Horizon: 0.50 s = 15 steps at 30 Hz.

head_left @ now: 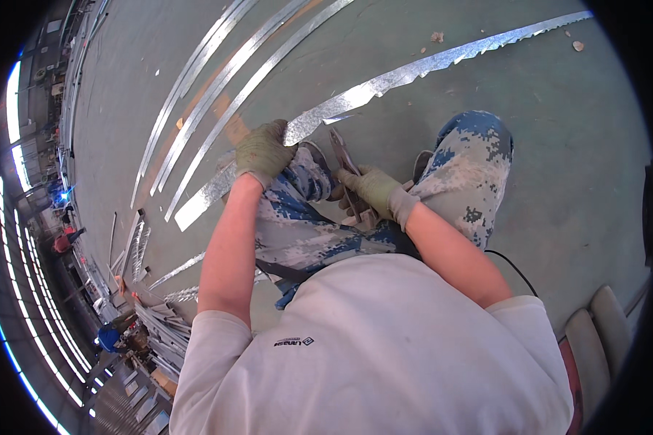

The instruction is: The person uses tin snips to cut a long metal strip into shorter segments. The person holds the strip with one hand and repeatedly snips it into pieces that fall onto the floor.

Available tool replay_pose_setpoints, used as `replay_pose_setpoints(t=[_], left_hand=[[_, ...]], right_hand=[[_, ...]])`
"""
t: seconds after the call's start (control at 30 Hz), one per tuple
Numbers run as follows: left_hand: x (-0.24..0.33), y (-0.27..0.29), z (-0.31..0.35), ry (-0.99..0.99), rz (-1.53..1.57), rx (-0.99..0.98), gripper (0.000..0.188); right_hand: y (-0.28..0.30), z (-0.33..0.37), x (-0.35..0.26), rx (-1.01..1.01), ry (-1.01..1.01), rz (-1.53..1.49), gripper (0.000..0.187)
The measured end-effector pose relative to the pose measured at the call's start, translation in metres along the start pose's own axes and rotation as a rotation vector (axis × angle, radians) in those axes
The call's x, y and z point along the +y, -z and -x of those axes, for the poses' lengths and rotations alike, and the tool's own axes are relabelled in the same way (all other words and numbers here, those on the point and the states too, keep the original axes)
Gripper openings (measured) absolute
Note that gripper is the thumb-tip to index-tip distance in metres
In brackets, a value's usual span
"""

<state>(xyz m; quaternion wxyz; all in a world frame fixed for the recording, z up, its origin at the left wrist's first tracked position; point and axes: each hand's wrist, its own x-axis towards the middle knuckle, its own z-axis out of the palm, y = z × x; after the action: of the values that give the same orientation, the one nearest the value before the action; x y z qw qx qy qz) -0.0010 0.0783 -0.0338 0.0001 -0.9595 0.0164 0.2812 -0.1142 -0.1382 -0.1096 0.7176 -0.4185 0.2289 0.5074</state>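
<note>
A long, shiny metal strip (384, 83) runs from beside my left leg to the far right, one edge cut into jagged notches. My left hand (267, 151), in a green work glove, is closed around it near my knee. Just right of that grip, a small pointed sliver (338, 119) sticks out by the notched edge. My right hand (377, 190), gloved as well, grips the handles of metal snips (343, 156). Their jaws point away from me, close to the strip but apart from it. The handles are partly hidden by my fingers.
Several long metal strips (228, 69) lie side by side on the green floor at the far left. Metal profiles (163, 326) are piled at the left, near a person in blue (110, 338). Dry leaves (437, 37) lie far off; a black cable (519, 270) trails at my right.
</note>
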Motion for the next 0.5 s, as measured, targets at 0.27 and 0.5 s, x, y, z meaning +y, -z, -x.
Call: replay_pose_setpoints(t=[0.27, 0.5], left_hand=[[-0.002, -0.004, 0.006, -0.031, 0.039, 0.042, 0.058], [0.001, 0.0, 0.003, -0.037, -0.028, -0.003, 0.059]], right_hand=[[0.001, -0.014, 0.005, 0.083, 0.193, 0.073, 0.044], [0.001, -0.013, 0.007, 0.117, 0.184, 0.101, 0.04]])
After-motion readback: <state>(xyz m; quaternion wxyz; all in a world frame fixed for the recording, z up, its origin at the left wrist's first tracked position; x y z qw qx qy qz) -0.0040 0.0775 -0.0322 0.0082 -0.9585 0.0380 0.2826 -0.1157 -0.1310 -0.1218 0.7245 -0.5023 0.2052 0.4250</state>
